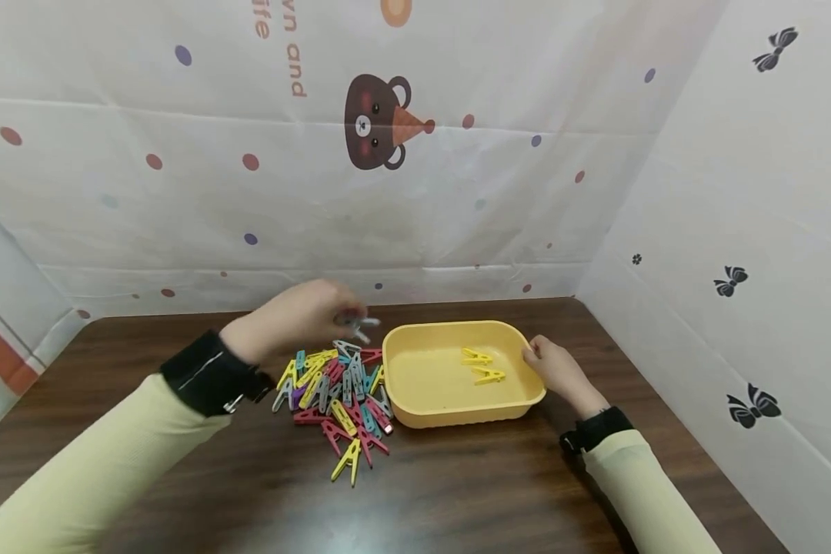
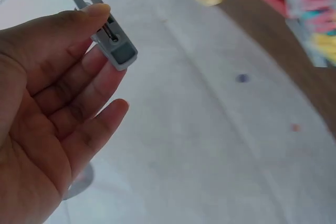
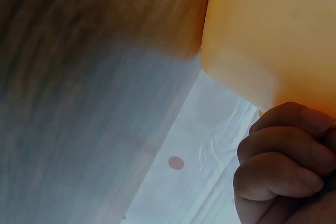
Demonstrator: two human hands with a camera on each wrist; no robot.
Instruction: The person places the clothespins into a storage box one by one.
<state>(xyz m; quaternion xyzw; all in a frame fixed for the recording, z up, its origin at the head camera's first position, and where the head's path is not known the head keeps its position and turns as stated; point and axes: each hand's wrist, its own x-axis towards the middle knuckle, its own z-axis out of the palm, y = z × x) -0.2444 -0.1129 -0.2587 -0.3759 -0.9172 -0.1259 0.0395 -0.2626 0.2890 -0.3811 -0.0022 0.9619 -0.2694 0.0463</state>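
Observation:
Between thumb and fingers, my left hand [image 1: 312, 312] pinches a grey clothespin [image 2: 107, 30], raised above the back of a heap of clothespins [image 1: 332, 385]. The heap mixes grey, yellow, red, teal and purple ones and lies against the left side of a yellow plastic basin [image 1: 415, 415]. Two yellow clothespins [image 1: 488, 375] lie inside the basin, toward its right. At the basin's right end, my right hand [image 1: 561, 369] grips the rim. Its curled fingers [image 3: 278, 177] show against the basin wall in the right wrist view.
Everything stands on a dark brown wooden table [image 1: 249, 485]. A white printed sheet [image 1: 305, 215] with dots and a bear hangs behind the table's back edge. Another white sheet with bows [image 1: 734, 231] borders the right side. One yellow clothespin [image 1: 348, 462] lies at the heap's front.

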